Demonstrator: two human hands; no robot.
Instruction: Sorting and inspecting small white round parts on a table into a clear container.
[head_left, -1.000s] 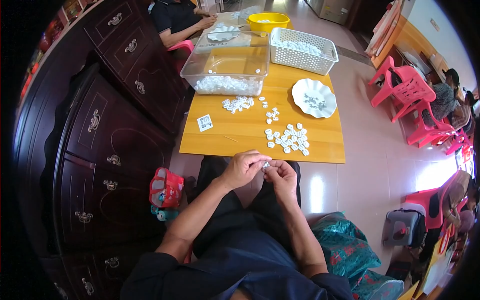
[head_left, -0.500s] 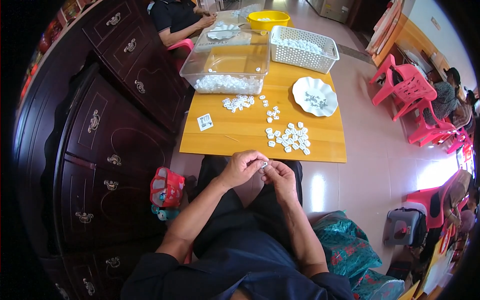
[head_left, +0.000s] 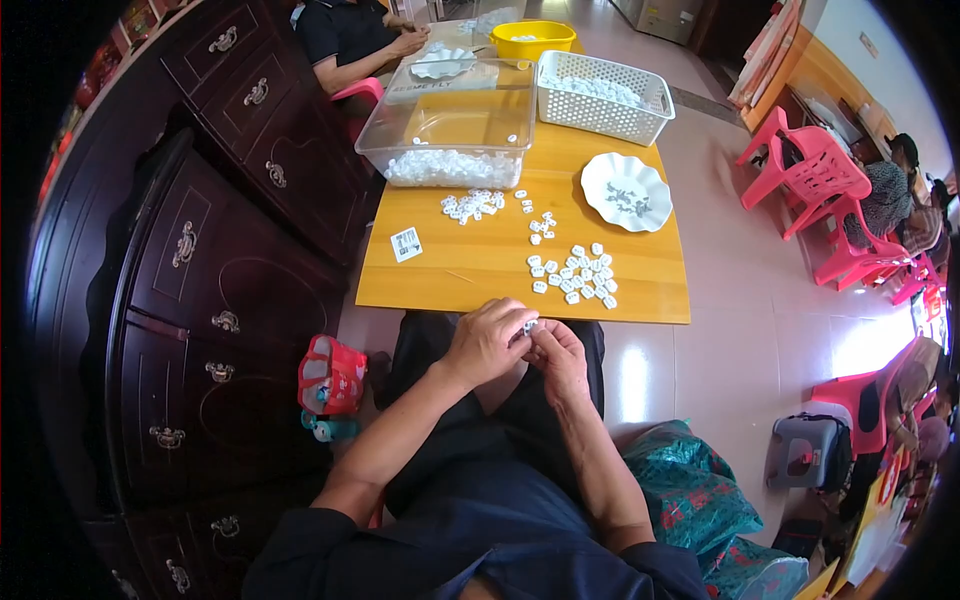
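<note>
Just past the table's near edge, above my lap, both hands meet at a small white plastic piece (head_left: 530, 326) with dark marks. My left hand (head_left: 484, 344) is closed, its thumb and fingertips pinching the piece from the left. From the other side my right hand (head_left: 562, 362) pinches it between thumb and forefinger. Fingers cover most of the piece. On the table in front lies a loose group of similar white pieces (head_left: 586, 272). A few smaller white parts (head_left: 541, 228) lie beyond it, and another pile of white parts (head_left: 472, 206) is farther left.
On the wooden table (head_left: 430, 285) stand a clear bin (head_left: 475, 125), a white perforated basket (head_left: 600, 118), a scalloped plate (head_left: 600, 178) and a yellow basin (head_left: 530, 46). A card (head_left: 407, 245) and a thin stick (head_left: 460, 276) lie nearer. Another person (head_left: 350, 45) sits far left, beyond dark cabinets (head_left: 200, 270).
My left fingers have curled farther over the small piece, and its marked face shows at a different angle. The whole view has shifted slightly; the things on the table stay as they were.
</note>
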